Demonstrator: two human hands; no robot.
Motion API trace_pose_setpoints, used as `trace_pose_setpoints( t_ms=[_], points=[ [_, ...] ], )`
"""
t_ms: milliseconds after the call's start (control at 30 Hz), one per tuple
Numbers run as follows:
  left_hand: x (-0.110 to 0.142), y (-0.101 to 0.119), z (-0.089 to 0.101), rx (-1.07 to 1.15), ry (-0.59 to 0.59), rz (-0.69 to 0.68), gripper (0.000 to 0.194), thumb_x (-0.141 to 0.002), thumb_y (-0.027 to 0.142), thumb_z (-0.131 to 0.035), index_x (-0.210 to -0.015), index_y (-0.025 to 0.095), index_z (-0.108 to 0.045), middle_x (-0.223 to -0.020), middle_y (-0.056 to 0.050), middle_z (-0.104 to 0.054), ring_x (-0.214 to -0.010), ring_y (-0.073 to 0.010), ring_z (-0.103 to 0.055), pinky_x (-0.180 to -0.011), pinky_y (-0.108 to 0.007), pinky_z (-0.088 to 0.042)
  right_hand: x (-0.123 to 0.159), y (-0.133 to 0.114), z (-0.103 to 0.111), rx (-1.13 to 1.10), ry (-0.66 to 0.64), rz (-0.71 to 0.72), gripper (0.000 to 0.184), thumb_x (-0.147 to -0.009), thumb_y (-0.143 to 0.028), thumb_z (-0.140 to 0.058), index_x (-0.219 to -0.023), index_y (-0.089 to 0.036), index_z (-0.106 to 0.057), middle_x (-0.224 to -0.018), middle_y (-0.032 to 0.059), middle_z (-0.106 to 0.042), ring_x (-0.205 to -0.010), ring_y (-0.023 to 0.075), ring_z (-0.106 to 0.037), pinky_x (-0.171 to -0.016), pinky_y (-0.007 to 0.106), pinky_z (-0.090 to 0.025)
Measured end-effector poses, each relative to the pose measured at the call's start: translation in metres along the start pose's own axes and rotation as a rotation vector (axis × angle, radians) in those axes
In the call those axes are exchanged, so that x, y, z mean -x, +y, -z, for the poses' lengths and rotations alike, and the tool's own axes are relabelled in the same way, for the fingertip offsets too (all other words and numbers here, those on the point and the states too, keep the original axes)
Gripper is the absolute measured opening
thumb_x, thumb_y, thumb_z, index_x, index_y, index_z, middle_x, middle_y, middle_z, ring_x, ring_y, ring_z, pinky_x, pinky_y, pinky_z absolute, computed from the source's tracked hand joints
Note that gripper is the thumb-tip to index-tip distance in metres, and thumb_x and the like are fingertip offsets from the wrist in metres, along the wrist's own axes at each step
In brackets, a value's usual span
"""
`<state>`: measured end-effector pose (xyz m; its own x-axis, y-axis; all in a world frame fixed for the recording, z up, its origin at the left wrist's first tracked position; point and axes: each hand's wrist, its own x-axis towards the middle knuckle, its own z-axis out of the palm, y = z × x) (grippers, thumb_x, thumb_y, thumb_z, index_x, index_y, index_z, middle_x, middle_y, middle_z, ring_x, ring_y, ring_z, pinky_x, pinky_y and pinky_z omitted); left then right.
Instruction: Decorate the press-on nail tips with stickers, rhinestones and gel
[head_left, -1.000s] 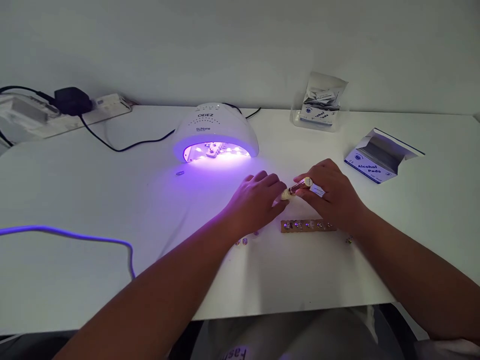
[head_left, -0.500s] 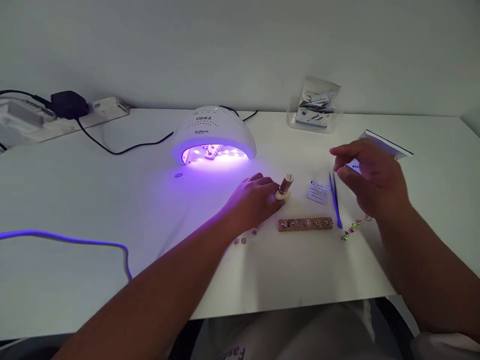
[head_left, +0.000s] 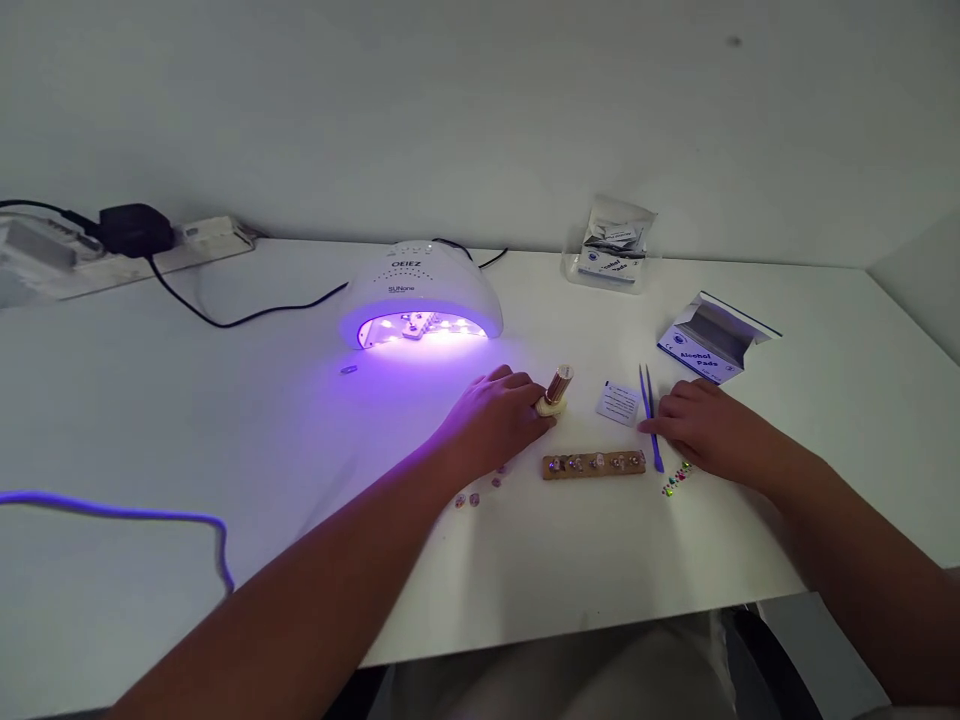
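My left hand (head_left: 499,420) is closed around the lower part of a nail polish bottle (head_left: 559,384), which has a shiny rose-gold cap and leans slightly to the right on the white table. Curled low over the table, my right hand (head_left: 709,430) has its thumb across a pair of blue-and-dark tweezers (head_left: 655,452) and its fingers on their right side. Between the hands lies a tan strip (head_left: 592,468) bearing a row of sparkly decorated pieces. A white alcohol pad packet (head_left: 619,402) is left of the tweezers, and colourful gems (head_left: 675,482) lie below my right hand.
A white nail lamp (head_left: 420,285) glows purple, with a decorated piece (head_left: 415,325) inside. An opened alcohol pads box (head_left: 701,350) and a plastic bag of packets (head_left: 615,245) stand behind. Small charms (head_left: 467,500) lie beside my left wrist. Cables and a power strip (head_left: 210,240) occupy the left.
My right hand has come down and to the left from above the table to the tweezers, uncovering the alcohol pads box. My left hand keeps hold of the bottle. The view has shifted slightly.
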<state>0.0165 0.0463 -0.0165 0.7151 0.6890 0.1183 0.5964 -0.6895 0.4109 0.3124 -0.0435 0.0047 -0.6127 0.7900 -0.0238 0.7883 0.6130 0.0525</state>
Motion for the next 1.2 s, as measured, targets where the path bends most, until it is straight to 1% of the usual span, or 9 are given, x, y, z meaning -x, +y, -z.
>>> trace_pose_setpoints(
  t_ms=[133, 267, 367, 500, 600, 800, 933, 1033, 1200],
  points=[
    [0.001, -0.001, 0.0, 0.016, 0.023, -0.022, 0.016, -0.086, 0.035, -0.06, -0.083, 0.02, -0.064, -0.081, -0.004, -0.064, -0.082, -0.0212, -0.052, -0.071, -0.034, -0.044, -0.006, 0.002, -0.001, 0.081, 0.025, 0.013, 0.028, -0.077, -0.001, -0.058, -0.089, -0.023, -0.07, -0.083, 0.005, -0.068, -0.082, 0.0214, -0.053, -0.072, 0.035, -0.034],
    [0.001, 0.001, 0.003, 0.009, 0.002, -0.015, 0.016, -0.087, 0.034, -0.061, -0.083, 0.019, -0.065, -0.079, -0.004, -0.063, -0.081, -0.0212, -0.052, -0.07, -0.034, -0.043, 0.002, 0.007, 0.002, 0.111, 0.112, 0.055, 0.028, -0.079, 0.0, -0.055, -0.088, -0.024, -0.068, -0.084, 0.0046, -0.067, -0.086, 0.0222, -0.054, -0.075, 0.038, -0.038],
    [0.0, 0.003, 0.004, -0.003, -0.01, 0.002, 0.016, -0.086, 0.034, -0.061, -0.084, 0.018, -0.065, -0.079, -0.004, -0.063, -0.083, -0.0216, -0.052, -0.07, -0.034, -0.043, 0.012, 0.007, 0.013, -0.019, 0.347, 0.047, 0.027, -0.083, -0.005, -0.053, -0.093, -0.026, -0.065, -0.086, 0.0047, -0.067, -0.088, 0.0232, -0.056, -0.076, 0.04, -0.042],
    [0.0, 0.002, 0.003, -0.007, -0.011, 0.012, 0.013, -0.084, 0.032, -0.063, -0.084, 0.018, -0.066, -0.084, -0.005, -0.065, -0.084, -0.0213, -0.052, -0.073, -0.034, -0.043, 0.011, -0.008, 0.032, -0.495, 0.805, -0.01, 0.01, -0.085, -0.019, -0.056, -0.088, -0.028, -0.058, -0.074, 0.0024, -0.063, -0.076, 0.0223, -0.056, -0.067, 0.04, -0.045],
    [0.0, 0.001, 0.002, -0.003, -0.007, 0.017, 0.013, -0.084, 0.031, -0.063, -0.087, 0.019, -0.067, -0.085, -0.005, -0.065, -0.084, -0.0212, -0.052, -0.073, -0.034, -0.043, -0.005, -0.03, 0.035, -0.746, 0.993, -0.014, 0.003, -0.089, -0.029, -0.052, -0.089, -0.029, -0.055, -0.064, 0.0006, -0.06, -0.064, 0.0214, -0.055, -0.06, 0.04, -0.045],
    [0.002, 0.001, 0.004, 0.001, -0.024, 0.02, 0.015, -0.085, 0.031, -0.06, -0.088, 0.019, -0.068, -0.088, -0.006, -0.067, -0.083, -0.0203, -0.052, -0.076, -0.035, -0.043, -0.029, -0.051, 0.005, -0.852, 0.977, -0.005, 0.007, -0.086, -0.024, -0.056, -0.09, -0.027, -0.06, -0.064, 0.0019, -0.064, -0.065, 0.0235, -0.061, -0.059, 0.044, -0.048],
    [0.002, 0.0, 0.006, 0.004, -0.025, 0.031, 0.014, -0.085, 0.03, -0.06, -0.09, 0.02, -0.069, -0.088, -0.004, -0.067, -0.084, -0.0202, -0.053, -0.075, -0.035, -0.043, -0.025, -0.05, -0.013, -0.933, 0.975, -0.145, 0.009, -0.083, -0.021, -0.06, -0.088, -0.027, -0.065, -0.065, 0.0025, -0.066, -0.071, 0.0258, -0.063, -0.06, 0.046, -0.049],
    [0.003, -0.001, 0.005, 0.014, -0.034, 0.027, 0.017, -0.086, 0.032, -0.059, -0.093, 0.021, -0.069, -0.09, -0.005, -0.068, -0.085, -0.0207, -0.053, -0.075, -0.035, -0.042, -0.024, -0.047, -0.016, -1.032, 0.99, -0.196, 0.007, -0.082, -0.022, -0.064, -0.085, -0.028, -0.068, -0.063, 0.0021, -0.065, -0.071, 0.0258, -0.063, -0.058, 0.045, -0.049],
    [0.005, -0.004, 0.002, 0.021, -0.011, 0.016, 0.021, -0.087, 0.036, -0.059, -0.098, 0.022, -0.069, -0.091, -0.004, -0.067, -0.086, -0.0206, -0.054, -0.075, -0.036, -0.041, -0.028, -0.046, -0.016, -1.157, 0.913, -0.2, 0.01, -0.082, -0.02, -0.065, -0.086, -0.027, -0.071, -0.065, 0.0019, -0.067, -0.072, 0.0231, -0.062, -0.06, 0.043, -0.051]
  ],
)
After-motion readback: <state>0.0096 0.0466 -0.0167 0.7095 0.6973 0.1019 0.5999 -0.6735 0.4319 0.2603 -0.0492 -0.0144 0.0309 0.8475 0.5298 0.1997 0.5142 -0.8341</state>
